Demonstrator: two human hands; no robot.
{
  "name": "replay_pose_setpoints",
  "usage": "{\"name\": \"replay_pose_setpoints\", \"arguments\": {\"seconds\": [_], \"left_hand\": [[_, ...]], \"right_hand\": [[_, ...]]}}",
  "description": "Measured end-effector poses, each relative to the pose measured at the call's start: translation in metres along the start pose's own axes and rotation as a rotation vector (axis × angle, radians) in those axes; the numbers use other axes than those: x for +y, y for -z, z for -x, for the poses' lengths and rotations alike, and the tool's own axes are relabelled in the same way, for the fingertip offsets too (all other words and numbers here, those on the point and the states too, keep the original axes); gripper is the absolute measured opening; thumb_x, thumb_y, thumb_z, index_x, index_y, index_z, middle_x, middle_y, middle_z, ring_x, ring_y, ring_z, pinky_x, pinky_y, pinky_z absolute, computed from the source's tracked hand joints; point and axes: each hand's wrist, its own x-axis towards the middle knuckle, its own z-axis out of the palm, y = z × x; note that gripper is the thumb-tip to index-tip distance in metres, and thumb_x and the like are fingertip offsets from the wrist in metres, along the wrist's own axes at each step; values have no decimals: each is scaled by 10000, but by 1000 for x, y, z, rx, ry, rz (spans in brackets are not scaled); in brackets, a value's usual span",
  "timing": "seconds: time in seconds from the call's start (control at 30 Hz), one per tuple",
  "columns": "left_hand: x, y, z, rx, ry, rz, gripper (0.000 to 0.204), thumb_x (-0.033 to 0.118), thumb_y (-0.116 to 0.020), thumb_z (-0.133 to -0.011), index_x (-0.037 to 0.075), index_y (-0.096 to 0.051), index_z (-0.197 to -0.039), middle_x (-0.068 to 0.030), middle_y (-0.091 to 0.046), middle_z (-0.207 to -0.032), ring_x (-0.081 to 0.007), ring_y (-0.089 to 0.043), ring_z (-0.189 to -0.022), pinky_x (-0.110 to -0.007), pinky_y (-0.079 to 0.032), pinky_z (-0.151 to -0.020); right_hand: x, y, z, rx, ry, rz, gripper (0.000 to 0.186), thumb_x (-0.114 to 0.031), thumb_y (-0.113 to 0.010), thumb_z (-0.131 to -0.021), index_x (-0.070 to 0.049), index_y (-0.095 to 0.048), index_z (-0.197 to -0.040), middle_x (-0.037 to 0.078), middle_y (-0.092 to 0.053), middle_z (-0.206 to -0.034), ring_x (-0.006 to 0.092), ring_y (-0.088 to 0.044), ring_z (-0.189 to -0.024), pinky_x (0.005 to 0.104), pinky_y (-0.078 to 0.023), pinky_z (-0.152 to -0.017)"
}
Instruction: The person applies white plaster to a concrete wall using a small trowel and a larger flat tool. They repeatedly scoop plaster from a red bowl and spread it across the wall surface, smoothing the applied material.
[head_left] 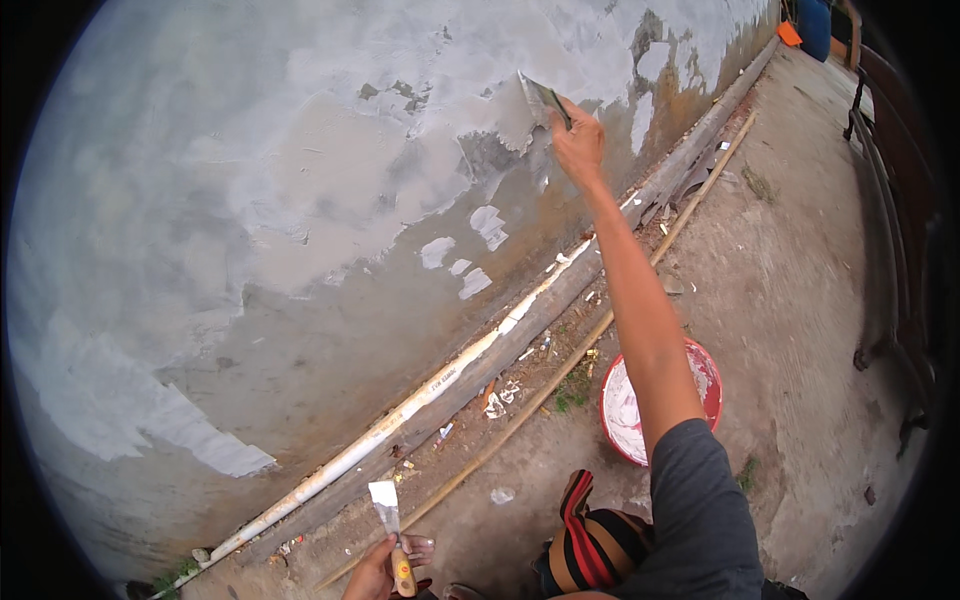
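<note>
My right hand (580, 147), at the end of an outstretched arm, is closed on a wide plastering blade (543, 100) with a dark back edge. That blade lies tilted against the grey wall (330, 340), over a smear of pale wet putty (512, 112). Low in the picture, my left hand (375, 572) grips a putty knife (402, 570) by its wooden handle. White putty coats the knife's metal blade, which points away from me. Beside my right upper arm stands a red bucket (716, 385) holding white putty (625, 412), partly hidden by the arm.
A white pipe (400, 412) runs along the foot of the wall, with a long wooden pole (500, 440) on the ground nearby. Scraps and putty bits litter the strip between them. A dark bench (895, 200) stands at right; a blue barrel (814, 28) is far off.
</note>
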Motion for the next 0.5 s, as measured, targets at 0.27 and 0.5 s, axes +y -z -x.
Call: {"name": "replay_pose_setpoints", "arguments": {"seconds": [0.27,0.5], "left_hand": [[3,-9,-32,62,5,-33,338,288,-392,-995,41,-593,-1106,-141,-644,-1128,-255,-612,-1001,-392,-481,-917],[9,-7,-35,-28,54,-30,368,340,-415,-981,55,-602,-1120,-124,-650,-1115,-237,-619,-972,-442,-527,-830]], "right_hand": [[-28,-10,88,-224,186,-59,362,-55,-634,-855,-184,-671,-1192,122,-713,-874,88,-558,-592,253,-445,-545],[-4,23,65,-183,-136,-113,315,-160,-632,-923,50,-629,-1159,93,-696,-932,114,-613,-823,284,-497,-741]]}}
